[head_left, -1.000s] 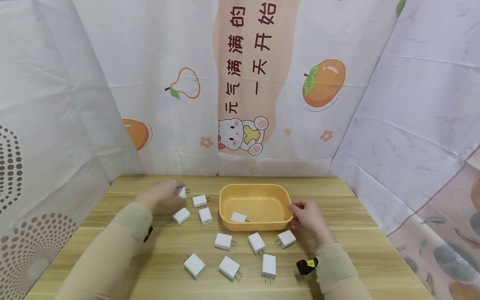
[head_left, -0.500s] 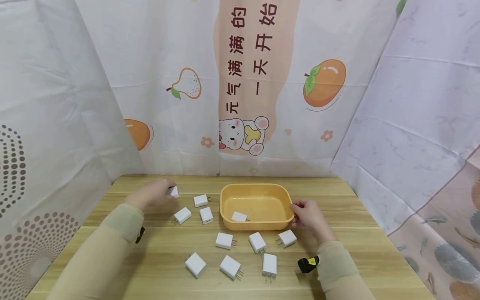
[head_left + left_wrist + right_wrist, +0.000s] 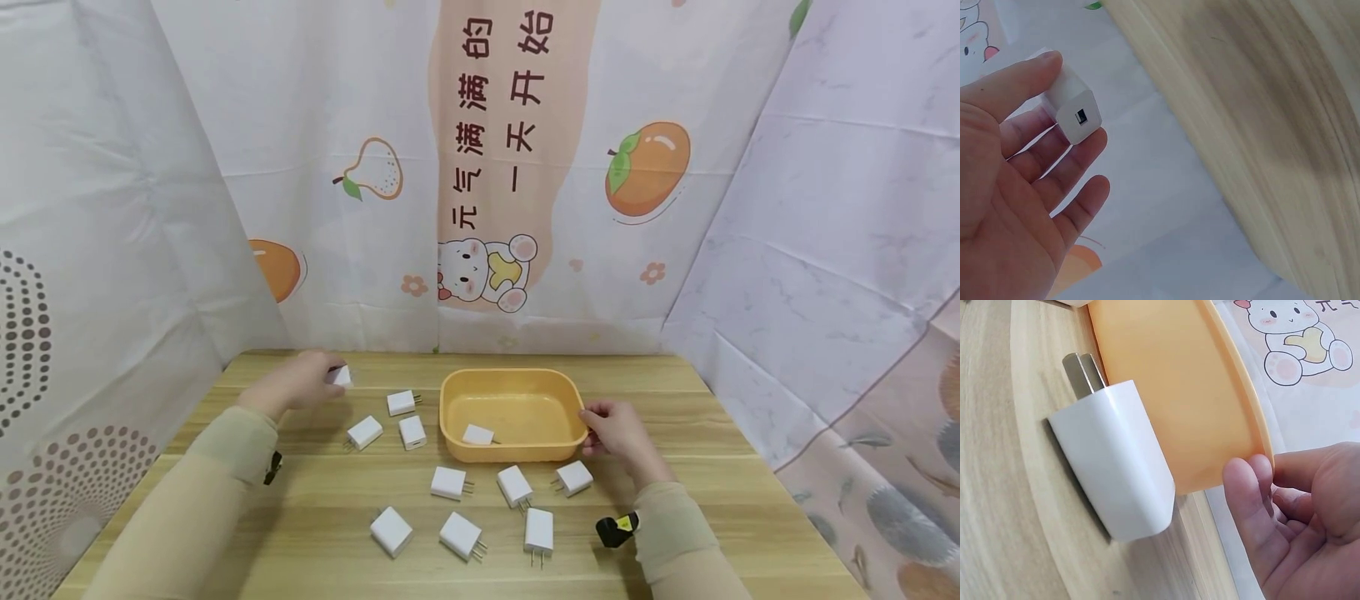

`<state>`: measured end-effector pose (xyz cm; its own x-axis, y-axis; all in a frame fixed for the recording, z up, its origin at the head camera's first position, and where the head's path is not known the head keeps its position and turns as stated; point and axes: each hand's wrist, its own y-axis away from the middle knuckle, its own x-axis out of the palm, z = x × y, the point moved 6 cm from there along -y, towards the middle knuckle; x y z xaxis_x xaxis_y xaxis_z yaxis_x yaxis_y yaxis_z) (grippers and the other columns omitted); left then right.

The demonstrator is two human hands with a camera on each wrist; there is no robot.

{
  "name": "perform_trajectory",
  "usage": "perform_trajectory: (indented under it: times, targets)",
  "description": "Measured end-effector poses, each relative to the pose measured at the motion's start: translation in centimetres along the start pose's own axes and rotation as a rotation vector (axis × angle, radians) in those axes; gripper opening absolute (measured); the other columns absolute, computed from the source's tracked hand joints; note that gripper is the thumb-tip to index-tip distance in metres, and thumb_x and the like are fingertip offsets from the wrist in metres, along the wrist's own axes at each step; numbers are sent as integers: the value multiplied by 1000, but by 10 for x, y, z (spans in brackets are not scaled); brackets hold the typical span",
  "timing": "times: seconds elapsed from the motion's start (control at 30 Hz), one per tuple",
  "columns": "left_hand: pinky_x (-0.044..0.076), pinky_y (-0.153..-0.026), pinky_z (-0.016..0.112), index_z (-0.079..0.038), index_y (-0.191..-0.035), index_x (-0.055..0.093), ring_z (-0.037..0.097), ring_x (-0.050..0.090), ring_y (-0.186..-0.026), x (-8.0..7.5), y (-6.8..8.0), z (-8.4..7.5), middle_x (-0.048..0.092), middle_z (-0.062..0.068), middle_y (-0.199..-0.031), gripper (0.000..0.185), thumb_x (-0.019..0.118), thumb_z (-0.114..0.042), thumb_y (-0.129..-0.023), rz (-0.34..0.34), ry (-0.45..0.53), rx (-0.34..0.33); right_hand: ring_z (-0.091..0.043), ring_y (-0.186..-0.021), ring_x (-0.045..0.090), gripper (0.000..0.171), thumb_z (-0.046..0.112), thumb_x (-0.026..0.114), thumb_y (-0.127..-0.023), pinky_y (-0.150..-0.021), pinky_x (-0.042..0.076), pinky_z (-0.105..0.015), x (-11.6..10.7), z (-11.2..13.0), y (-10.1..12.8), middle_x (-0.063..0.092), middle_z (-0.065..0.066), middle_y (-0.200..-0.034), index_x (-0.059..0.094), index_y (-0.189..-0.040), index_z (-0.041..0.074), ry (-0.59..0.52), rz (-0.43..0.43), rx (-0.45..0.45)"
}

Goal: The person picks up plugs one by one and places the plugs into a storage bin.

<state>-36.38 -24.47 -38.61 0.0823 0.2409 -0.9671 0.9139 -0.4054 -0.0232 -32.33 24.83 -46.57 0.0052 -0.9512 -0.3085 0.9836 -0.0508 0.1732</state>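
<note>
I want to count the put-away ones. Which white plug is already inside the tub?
The small white charger plug lying alone on the floor of the orange plastic tub; all the others sit outside on the wooden table.

Held charger point(image 3: 1071, 107): prongs hidden behind left hand point(image 3: 1016, 187). Right hand point(image 3: 1300, 519) cut off by frame edge; tray point(image 3: 1172, 394) only partly in frame.

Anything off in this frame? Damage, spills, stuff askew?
Nothing damaged or spilled. White chargers lie scattered at mixed angles on the table; one sits in the orange tray. The left hand holds a charger; the right hand grips the tray's rim.
</note>
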Motion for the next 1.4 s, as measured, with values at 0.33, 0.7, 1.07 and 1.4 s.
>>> perform_trajectory:
  times: [0.33,0.7,1.07,1.4]
  targets:
    - [50,-74,41,-3,-120,68,20,57,-81,-18,2,-17,65,3,-94,33,72,-21,-93,-64,57,48,-16,-59,62,30,8,56,-104,-58,60,-33,1,1,-1,62,-24,-91,56,-125,-14,-11,12,1]
    - [51,-76,41,-6,-116,69,18,58,-84,-27,3,-38,65,1,-96,30,74,-22,-92,-96,25,115,-17,-62,61,30,9,57,-104,-59,60,-33,0,-1,0,62,-23,-93,57,-124,-13,-10,18,10]
    - [52,-71,36,-4,-116,69,17,58,-84,-15,-2,-52,65,2,-98,32,76,-23,-91,-83,56,148,-17,-62,62,32,10,56,-104,-59,60,-33,0,2,1,62,-22,-94,56,-126,-13,-29,22,16]
    - [53,-76,37,-8,-122,68,16,59,-87,-12,-10,-85,67,1,-106,36,75,-28,-93,-47,41,170,-17,-63,62,31,9,55,-105,-59,60,-33,1,1,1,62,-22,-93,55,-126,-14,-34,28,15]
